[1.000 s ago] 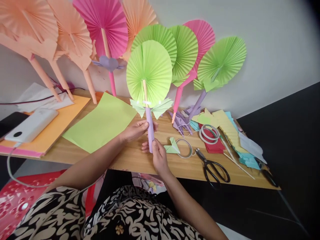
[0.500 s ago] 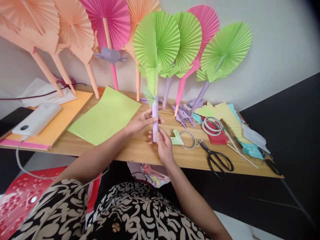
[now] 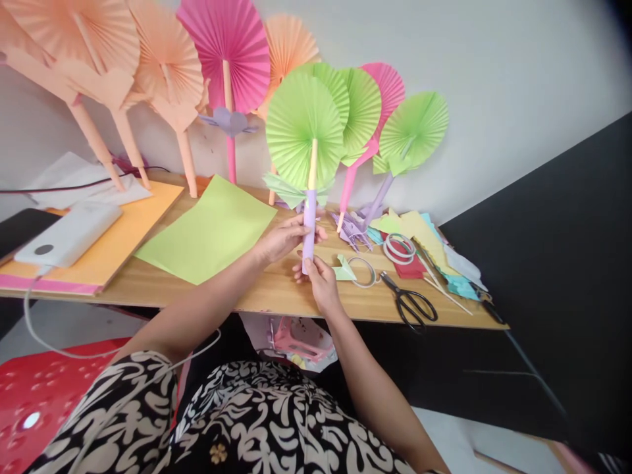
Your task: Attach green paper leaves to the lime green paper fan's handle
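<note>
A paper fan with a round green pleated head (image 3: 296,128) stands upright between my hands. Its stick is pale yellow above and wrapped in lilac paper below. My left hand (image 3: 289,238) is closed round the middle of the lilac handle (image 3: 309,227). Lower down, my right hand (image 3: 320,283) grips the handle near its bottom end. Pale green folded paper (image 3: 286,191) shows behind the stick, under the fan's head. A sheet of yellow-green paper (image 3: 207,230) lies left of my hands. Just right of them are a pale green paper scrap (image 3: 344,268) and a tape roll (image 3: 363,272).
Black-handled scissors (image 3: 409,303) lie near the front edge, right. Behind them are stacked tape rolls (image 3: 399,248) and paper scraps (image 3: 429,237). Several finished fans, including a pink fan (image 3: 224,52), lean on the wall. At left, a white power bank (image 3: 69,234) with a cable rests on orange sheets (image 3: 143,217).
The held fan has turned, so its round face and yellow stick now show towards me. Both hands stay on the handle. The camera view has shifted slightly.
</note>
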A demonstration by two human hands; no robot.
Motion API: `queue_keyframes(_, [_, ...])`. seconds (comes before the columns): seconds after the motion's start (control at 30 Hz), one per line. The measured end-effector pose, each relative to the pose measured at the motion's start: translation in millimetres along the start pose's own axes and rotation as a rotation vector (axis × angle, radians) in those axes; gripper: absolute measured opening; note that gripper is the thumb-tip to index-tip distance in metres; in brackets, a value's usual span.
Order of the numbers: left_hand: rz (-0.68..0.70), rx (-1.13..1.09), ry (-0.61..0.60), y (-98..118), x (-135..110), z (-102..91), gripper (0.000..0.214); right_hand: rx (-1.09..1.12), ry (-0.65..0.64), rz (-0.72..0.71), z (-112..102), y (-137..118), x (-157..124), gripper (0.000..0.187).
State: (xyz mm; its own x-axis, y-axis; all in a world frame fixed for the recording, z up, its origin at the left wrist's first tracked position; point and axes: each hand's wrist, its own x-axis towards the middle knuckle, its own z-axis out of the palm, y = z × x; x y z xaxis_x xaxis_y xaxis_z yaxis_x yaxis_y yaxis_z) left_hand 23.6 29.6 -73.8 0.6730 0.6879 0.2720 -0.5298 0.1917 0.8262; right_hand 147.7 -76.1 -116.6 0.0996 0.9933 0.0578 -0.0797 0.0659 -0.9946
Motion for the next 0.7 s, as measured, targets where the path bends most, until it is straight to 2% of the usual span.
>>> queue_keyframes(0.3, [-0.076,0.008,-0.045,-3.5,-0.5,1.2,0.065,-0.061,0.029,-0.022,-0.4,4.7,0.3,0.043])
queue_keyframes(0.53, [-0.067,0.055,0.018,-10.9,1.0,1.0,0.057,-0.08,0.021,0.0,3.2,-0.6,-2.6,0.039])
queue_keyframes(0.7, [-0.013,0.088,0.112,-9.1,3.4,-2.8,0.05,-0.114,0.008,0.005,5.4,-5.7,-3.5,0.039])
